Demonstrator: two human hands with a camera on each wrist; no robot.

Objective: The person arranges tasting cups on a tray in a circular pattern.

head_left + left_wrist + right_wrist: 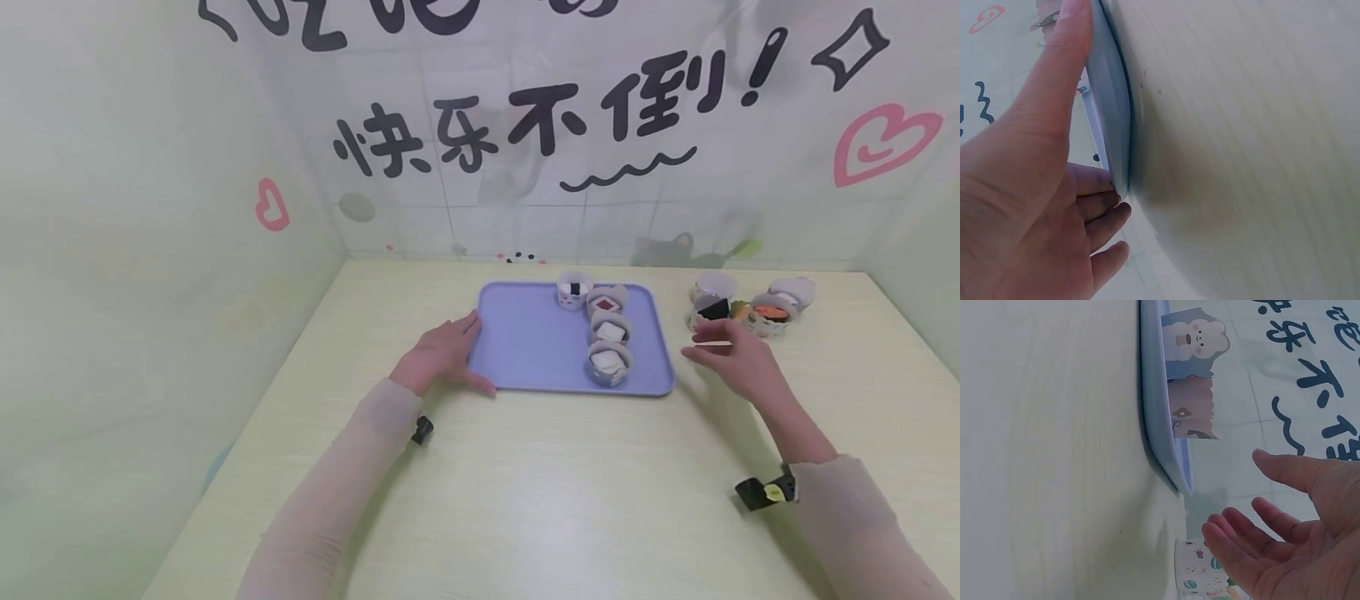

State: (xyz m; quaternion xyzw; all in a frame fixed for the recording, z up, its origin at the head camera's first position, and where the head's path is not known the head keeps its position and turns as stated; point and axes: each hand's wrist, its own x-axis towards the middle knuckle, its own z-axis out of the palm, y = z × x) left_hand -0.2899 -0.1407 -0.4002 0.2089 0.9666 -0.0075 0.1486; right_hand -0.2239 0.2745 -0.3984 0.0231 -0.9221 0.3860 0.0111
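A lavender-blue tray (525, 342) lies on the table. At its near left corner my left hand (444, 354) touches the rim, fingers along the left side and thumb at the front edge. Standing on the tray are several small paper cups with sushi-like pieces inside, among them a front cup (609, 367) with a white piece and a back cup (573, 292) with a black-banded one. My right hand (738, 362) hovers off the tray's right side, fingers loosely bent around nothing. Just beyond its fingertips stands a cup (708, 313) with a black piece.
More filled cups cluster right of the tray, including one with an orange-red topping (771, 315) and a pale cup (715, 285) behind. The pale wood table (525, 483) meets a hanging sheet (517, 225) with printed characters and hearts. Black camera straps (765, 492) sit on the wrists.
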